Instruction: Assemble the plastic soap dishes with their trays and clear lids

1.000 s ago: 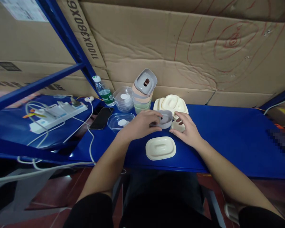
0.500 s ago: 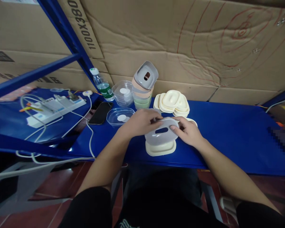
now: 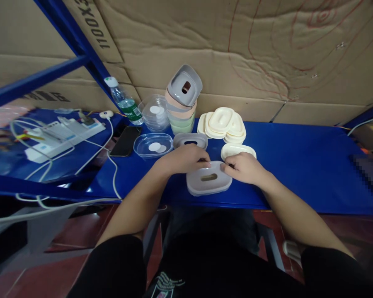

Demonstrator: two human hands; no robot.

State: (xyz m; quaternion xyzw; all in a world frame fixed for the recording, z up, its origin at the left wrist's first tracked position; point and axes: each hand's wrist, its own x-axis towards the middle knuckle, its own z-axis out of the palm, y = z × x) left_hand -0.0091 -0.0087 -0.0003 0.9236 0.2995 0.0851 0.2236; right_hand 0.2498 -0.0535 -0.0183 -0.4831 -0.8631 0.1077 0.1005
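A light grey plastic box shell (image 3: 194, 182) with an oval slot lies near the front edge of the blue table. My left hand (image 3: 189, 158) grips its far rim with the fingers bent over the edge. At the far right corner, my right hand (image 3: 245, 167) has its thumb and fingers closed on the same rim. A second grey shell (image 3: 200, 140) with a slot sits just behind my left hand. Beyond my right hand is a cream lid (image 3: 238, 150), partly covered by that hand.
Behind stand a leaning stack of coloured shells (image 3: 182, 114), a pile of cream lids (image 3: 222, 121), clear plastic tubs (image 3: 153, 142) and a water bottle (image 3: 126, 103). A black phone (image 3: 126, 140) and a white power strip (image 3: 65, 138) with loose cables lie left.
The grey shell was tilted over a cream lid; both hands have lowered it flat, and that lid is now hidden. The view has shifted slightly.
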